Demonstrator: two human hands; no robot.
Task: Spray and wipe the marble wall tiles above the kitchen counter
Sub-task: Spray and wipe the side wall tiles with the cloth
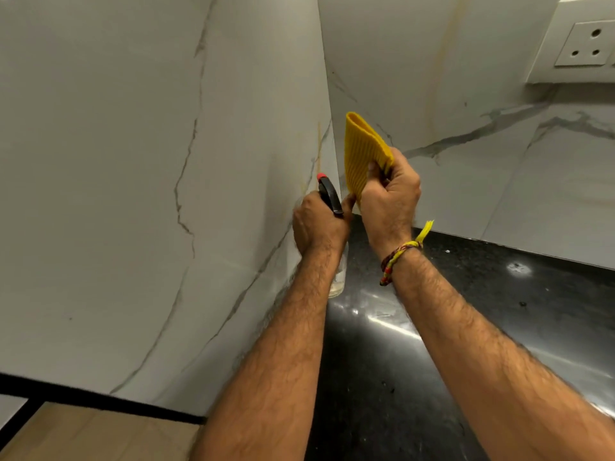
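Yellow and ribbed, the folded cloth (364, 154) stands upright in front of the corner where the grey-veined white marble wall tiles (133, 161) meet, above the glossy black tabletop (466, 327). The right hand (389, 197) pinches its lower edge with curled fingers (376, 169). Beside it, touching, the left hand (317, 224) wraps around a clear spray bottle (336, 281), whose black, red-tipped trigger head (327, 193) rises above the fist.

Left hand (317, 224) grips spray bottle (332, 197), nozzle toward corner of marble wall (133, 161). Right hand (389, 197) pinches folded yellow cloth (364, 154) upright above black counter (432, 327). Socket (587, 44) at upper right.
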